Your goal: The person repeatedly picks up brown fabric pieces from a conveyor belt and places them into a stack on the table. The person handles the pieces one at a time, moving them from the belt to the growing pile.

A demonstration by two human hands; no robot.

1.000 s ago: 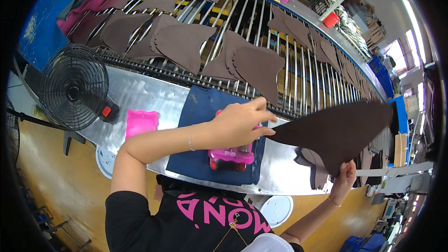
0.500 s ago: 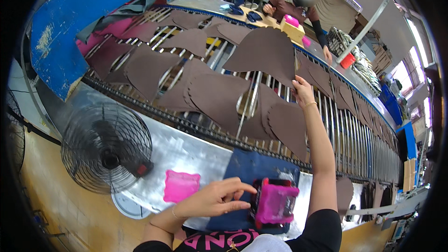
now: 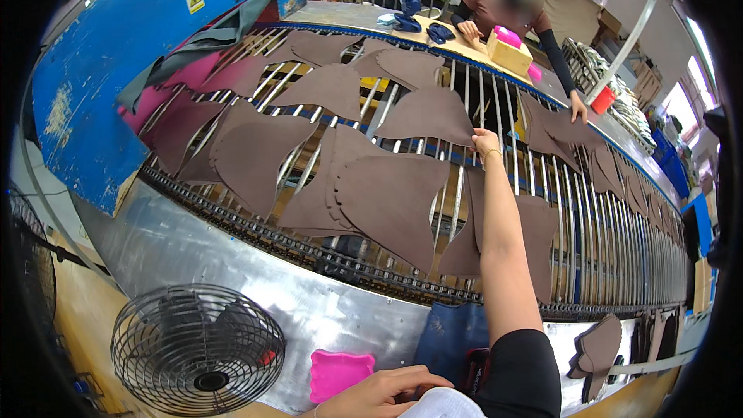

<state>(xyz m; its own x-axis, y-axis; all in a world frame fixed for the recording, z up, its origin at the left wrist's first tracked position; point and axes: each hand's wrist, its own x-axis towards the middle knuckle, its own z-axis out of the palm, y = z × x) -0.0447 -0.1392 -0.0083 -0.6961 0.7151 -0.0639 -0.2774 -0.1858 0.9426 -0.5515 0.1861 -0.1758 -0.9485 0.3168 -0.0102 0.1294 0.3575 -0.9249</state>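
My right hand, arm stretched far over the conveyor, pinches the right corner of a brown sheet piece. That piece has a rounded top and lies low over the metal bars. Close by are more brown pieces, including an overlapping pair with a notched edge. My left hand is low at the bottom edge, fingers loosely bent and apart from the thumb, nothing visible in it. A white rounded thing covers part of it. Just left of it sits a shallow pink tray.
A black wire fan stands front left, and a blue machine at the far left. Across the conveyor, a co-worker's hand touches another brown piece. A blue mat lies on the metal table.
The brown piece in my right hand has come down from a raised, tilted position towards the bars. My left hand appears lower in view. The co-worker's hand has reached a brown piece.
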